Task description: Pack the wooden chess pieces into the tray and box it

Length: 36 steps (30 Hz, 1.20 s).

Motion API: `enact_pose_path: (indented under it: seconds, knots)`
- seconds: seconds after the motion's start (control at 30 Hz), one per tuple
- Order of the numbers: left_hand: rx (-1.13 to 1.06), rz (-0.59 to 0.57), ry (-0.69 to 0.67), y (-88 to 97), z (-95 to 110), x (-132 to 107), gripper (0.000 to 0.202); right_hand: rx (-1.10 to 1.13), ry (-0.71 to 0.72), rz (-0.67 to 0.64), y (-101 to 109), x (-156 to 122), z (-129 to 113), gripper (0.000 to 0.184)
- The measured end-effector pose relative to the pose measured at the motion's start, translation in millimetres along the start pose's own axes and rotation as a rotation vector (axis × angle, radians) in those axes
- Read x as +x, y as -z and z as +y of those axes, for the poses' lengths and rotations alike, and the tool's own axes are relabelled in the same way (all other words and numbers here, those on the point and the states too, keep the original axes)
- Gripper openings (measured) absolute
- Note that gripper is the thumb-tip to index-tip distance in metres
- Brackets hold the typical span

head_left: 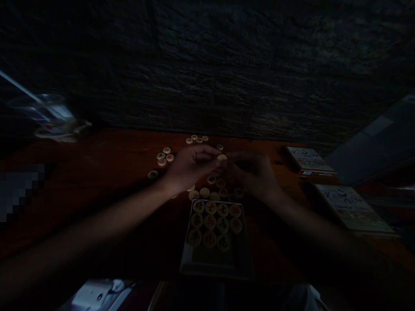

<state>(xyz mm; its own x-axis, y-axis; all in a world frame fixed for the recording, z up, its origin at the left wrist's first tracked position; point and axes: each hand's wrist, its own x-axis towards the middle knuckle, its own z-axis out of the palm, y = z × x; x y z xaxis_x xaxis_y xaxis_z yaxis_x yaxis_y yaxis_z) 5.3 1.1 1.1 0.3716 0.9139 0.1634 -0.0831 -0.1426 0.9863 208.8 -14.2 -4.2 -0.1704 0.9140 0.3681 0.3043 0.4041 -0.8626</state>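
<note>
Above the table, my left hand [189, 168] and my right hand [256, 172] meet fingertip to fingertip. Between them is a pale round Chinese chess piece [222, 158], pinched by the fingers of both; its marking cannot be made out. Just below, loose pieces lie on the wood, such as a blank-looking one [204, 192] and a red-marked one [223, 192]. Nearer to me, an open shallow box [212, 270] holds rows of pieces with black and red characters, among them a black one [198, 207]. Its front right part shows bare bottom.
More loose pieces [166, 150] are scattered at the back left on the wooden table [106, 172]. Two flat printed boxes [353, 207] lie to the right. A clear cup with a straw [55, 114] stands far left, before a dark stone wall [207, 77]. The scene is dim.
</note>
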Motion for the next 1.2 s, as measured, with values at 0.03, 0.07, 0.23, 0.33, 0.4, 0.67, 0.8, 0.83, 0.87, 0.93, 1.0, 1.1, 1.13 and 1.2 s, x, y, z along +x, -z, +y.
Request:
enact_pose_path:
  seconds: [0.03,0.07,0.23,0.33,0.4,0.67,0.8,0.83,0.87,0.93,1.0,1.1,1.13,1.2]
  knots:
    - [0.064,0.019,-0.028,-1.0,1.0,-0.7,0.034,0.060,-0.064,-0.016,-1.0,0.2,-0.4,0.032]
    - [0.130,0.037,-0.052,-2.0,2.0,-1.6,0.034,0.110,-0.119,-0.032,-1.8,0.2,-1.3,0.032]
    - [0.233,0.016,-0.098,-3.4,2.5,-4.7,0.031,0.236,-0.197,-0.041,-2.9,0.2,-7.4,0.029]
    - [0.215,0.014,-0.113,-1.4,0.0,-4.8,0.030,0.300,-0.205,-0.043,-2.4,0.7,-9.6,0.031]
    - [0.196,0.004,-0.112,-0.6,-1.6,-4.4,0.033,0.326,-0.215,-0.039,-2.1,0.9,-10.5,0.034]
    - [0.163,0.014,-0.139,-4.1,-1.0,-3.2,0.024,0.268,-0.193,-0.032,-2.4,0.6,-10.0,0.032]
    - [0.199,0.010,-0.154,-7.6,1.3,-5.2,0.025,0.261,-0.198,-0.021,-3.6,-0.3,-7.9,0.034]
    - [0.211,0.009,-0.151,-8.5,1.7,-5.9,0.026,0.263,-0.202,-0.021,-3.9,-0.6,-7.7,0.036]
    - [0.223,0.007,-0.149,-9.3,1.9,-6.4,0.027,0.267,-0.207,-0.024,-4.3,-1.0,-7.7,0.037]
    - [0.237,0.010,-0.144,-9.9,1.8,-6.9,0.028,0.283,-0.219,-0.032,-5.1,-1.7,-8.0,0.038]
    - [0.215,0.012,-0.144,-9.3,1.4,-6.3,0.028,0.324,-0.232,-0.041,-5.9,-2.1,-8.8,0.038]
    - [0.159,0.010,-0.139,-6.9,1.5,-4.4,0.024,0.399,-0.260,-0.053,-6.7,-1.9,-10.6,0.037]
    - [0.137,0.008,-0.129,-6.3,1.9,-3.7,0.023,0.416,-0.267,-0.053,-6.8,-1.7,-11.4,0.037]
    - [0.082,0.014,-0.083,-5.5,2.9,-2.9,0.023,0.424,-0.275,-0.056,-6.7,-1.1,-13.2,0.036]
